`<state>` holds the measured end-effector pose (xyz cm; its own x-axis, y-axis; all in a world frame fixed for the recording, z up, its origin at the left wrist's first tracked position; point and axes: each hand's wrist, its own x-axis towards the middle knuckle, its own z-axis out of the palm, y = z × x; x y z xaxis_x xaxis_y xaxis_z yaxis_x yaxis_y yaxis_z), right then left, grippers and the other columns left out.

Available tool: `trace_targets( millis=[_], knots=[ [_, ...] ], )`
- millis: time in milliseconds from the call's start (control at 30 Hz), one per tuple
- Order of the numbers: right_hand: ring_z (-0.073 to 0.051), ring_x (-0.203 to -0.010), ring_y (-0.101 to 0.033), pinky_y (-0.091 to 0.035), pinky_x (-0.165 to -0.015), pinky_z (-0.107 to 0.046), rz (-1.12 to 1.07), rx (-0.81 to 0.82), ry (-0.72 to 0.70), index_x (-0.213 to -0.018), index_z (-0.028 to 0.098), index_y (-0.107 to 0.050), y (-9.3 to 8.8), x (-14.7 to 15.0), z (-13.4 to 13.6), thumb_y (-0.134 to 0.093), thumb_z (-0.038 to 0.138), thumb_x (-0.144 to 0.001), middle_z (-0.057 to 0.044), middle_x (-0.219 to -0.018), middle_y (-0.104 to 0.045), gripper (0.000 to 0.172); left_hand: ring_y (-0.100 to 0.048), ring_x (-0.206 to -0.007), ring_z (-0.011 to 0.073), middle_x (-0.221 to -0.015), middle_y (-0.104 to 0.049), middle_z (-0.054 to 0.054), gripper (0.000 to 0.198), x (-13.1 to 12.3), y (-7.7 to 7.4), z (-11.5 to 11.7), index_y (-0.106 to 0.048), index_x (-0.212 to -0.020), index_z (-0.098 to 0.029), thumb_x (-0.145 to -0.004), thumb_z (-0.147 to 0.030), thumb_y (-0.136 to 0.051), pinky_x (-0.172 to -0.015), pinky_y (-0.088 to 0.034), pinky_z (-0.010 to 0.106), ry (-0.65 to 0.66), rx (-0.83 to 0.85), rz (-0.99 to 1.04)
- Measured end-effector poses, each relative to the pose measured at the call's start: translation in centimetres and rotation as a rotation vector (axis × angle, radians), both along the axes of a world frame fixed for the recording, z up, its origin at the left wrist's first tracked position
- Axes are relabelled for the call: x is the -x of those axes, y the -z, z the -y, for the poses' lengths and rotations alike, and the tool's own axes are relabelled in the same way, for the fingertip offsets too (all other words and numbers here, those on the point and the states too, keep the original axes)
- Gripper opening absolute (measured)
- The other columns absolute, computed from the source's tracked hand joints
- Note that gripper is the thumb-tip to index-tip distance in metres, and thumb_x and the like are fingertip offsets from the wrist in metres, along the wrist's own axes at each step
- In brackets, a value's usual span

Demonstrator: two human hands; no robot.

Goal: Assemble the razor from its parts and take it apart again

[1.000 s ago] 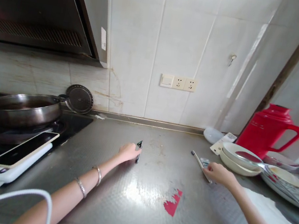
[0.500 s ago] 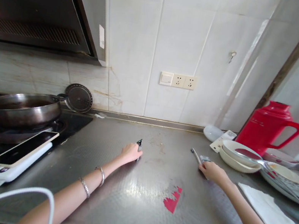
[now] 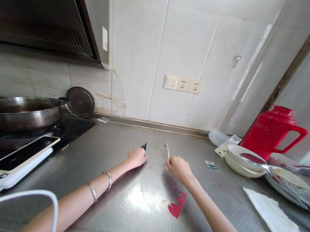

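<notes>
Razor-like tool (image 3: 144, 146) and toothbrush (image 3: 167, 149), both held, mid-way along the metal surface (image 3: 130, 223).
I log the left hand (image 3: 136, 158) closed around the razor-like tool, the right hand (image 3: 178, 168) clamped on the toothbrush, hands apart; a clear packet (image 3: 211, 165) lies near stacked bowls (image 3: 243, 170).

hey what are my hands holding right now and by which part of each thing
Your left hand holds what looks like a razor by its handle; your right hand holds a white toothbrush by its handle.
</notes>
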<state>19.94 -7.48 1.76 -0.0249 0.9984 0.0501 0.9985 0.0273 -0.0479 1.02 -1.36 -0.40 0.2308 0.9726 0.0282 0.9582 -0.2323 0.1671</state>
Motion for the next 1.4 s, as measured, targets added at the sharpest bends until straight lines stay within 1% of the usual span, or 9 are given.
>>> trace_targets(
  millis=[167,333,667,933,1033,1133,1233,1300,1400],
  knots=[
    [-0.025,-0.092,-0.063,-0.046,-0.077,-0.031,0.005,0.035,-0.068,-0.096,0.011,-0.068,0.4,4.4,-0.6,-0.029,0.029,-0.089,-0.02,-0.097,-0.067,0.043,-0.063,-0.094,0.0254,-0.099,-0.067,0.015,0.034,-0.1,0.1,-0.2,-0.066,-0.095,-0.016,-0.083,-0.034,-0.04,-0.073,-0.047,0.03,0.008,-0.006,-0.009],
    [-0.029,-0.094,-0.063,-0.047,-0.075,-0.038,-0.013,0.05,-0.136,-0.1,0.011,-0.066,1.2,6.5,-1.2,-0.026,0.029,-0.089,-0.022,-0.1,-0.066,0.045,-0.062,-0.095,0.0267,-0.101,-0.066,0.016,0.033,-0.1,0.2,-0.3,-0.065,-0.095,-0.016,-0.082,-0.035,-0.042,-0.074,-0.047,0.032,0.006,-0.013,0.003],
    [-0.029,-0.089,-0.064,-0.048,-0.07,-0.036,-0.013,0.014,-0.115,-0.098,0.012,-0.067,1.9,7.1,-2.5,-0.025,0.032,-0.089,-0.019,-0.097,-0.067,0.047,-0.063,-0.094,0.0296,-0.099,-0.067,0.018,0.037,-0.2,0.1,-0.5,-0.066,-0.095,-0.014,-0.081,-0.038,-0.041,-0.072,-0.047,0.033,0.003,0.003,0.032],
    [-0.027,-0.086,-0.065,-0.047,-0.069,-0.034,-0.043,-0.01,-0.109,-0.093,0.013,-0.068,1.6,6.4,-2.0,-0.025,0.033,-0.09,-0.019,-0.093,-0.068,0.048,-0.062,-0.096,0.0279,-0.101,-0.067,0.018,0.037,-0.2,0.2,-0.7,-0.066,-0.096,-0.015,-0.081,-0.039,-0.043,-0.074,-0.046,0.032,-0.023,0.014,0.042],
    [-0.026,-0.082,-0.065,-0.046,-0.067,-0.031,-0.036,-0.047,-0.058,-0.086,0.014,-0.068,0.9,4.3,-1.8,-0.027,0.034,-0.089,-0.017,-0.09,-0.068,0.046,-0.063,-0.094,0.027,-0.097,-0.067,0.017,0.037,-0.1,0.4,-0.8,-0.066,-0.091,-0.015,-0.082,-0.041,-0.042,-0.071,-0.045,0.03,-0.035,0.007,0.067],
    [-0.022,-0.08,-0.063,-0.044,-0.066,-0.028,-0.101,-0.121,-0.008,-0.083,0.016,-0.067,0.3,0.4,-2.1,-0.035,0.034,-0.086,-0.012,-0.085,-0.068,0.037,-0.064,-0.087,0.0256,-0.09,-0.068,0.015,0.039,0.4,0.7,-1.1,-0.066,-0.082,-0.014,-0.083,-0.042,-0.039,-0.065,-0.043,0.028,-0.04,-0.015,0.15],
    [-0.021,-0.089,-0.059,-0.041,-0.077,-0.027,-0.201,-0.338,-0.096,-0.087,0.016,-0.064,0.4,-5.2,-2.7,-0.045,0.034,-0.08,-0.009,-0.09,-0.066,0.027,-0.064,-0.078,0.0221,-0.083,-0.068,0.013,0.038,1.4,0.9,-1.4,-0.065,-0.075,-0.015,-0.085,-0.038,-0.037,-0.061,-0.04,0.026,-0.045,-0.044,0.222],
    [-0.022,-0.094,-0.056,-0.038,-0.085,-0.031,-0.213,-0.484,-0.113,-0.091,0.015,-0.063,0.8,-9.4,-2.9,-0.047,0.034,-0.079,-0.01,-0.094,-0.065,0.028,-0.062,-0.076,0.0198,-0.082,-0.068,0.011,0.038,2.3,0.9,-1.7,-0.064,-0.075,-0.015,-0.085,-0.037,-0.036,-0.06,-0.038,0.025,-0.06,-0.069,0.242],
    [-0.024,-0.094,-0.055,-0.036,-0.088,-0.035,-0.217,-0.526,-0.107,-0.095,0.014,-0.062,1.9,-15.4,-2.7,-0.051,0.04,-0.077,-0.011,-0.097,-0.064,0.033,-0.06,-0.073,0.0166,-0.08,-0.067,0.009,0.036,3.7,1.0,-2.1,-0.062,-0.075,-0.015,-0.086,-0.034,-0.034,-0.06,-0.036,0.023,-0.077,-0.115,0.275]
  ],
)
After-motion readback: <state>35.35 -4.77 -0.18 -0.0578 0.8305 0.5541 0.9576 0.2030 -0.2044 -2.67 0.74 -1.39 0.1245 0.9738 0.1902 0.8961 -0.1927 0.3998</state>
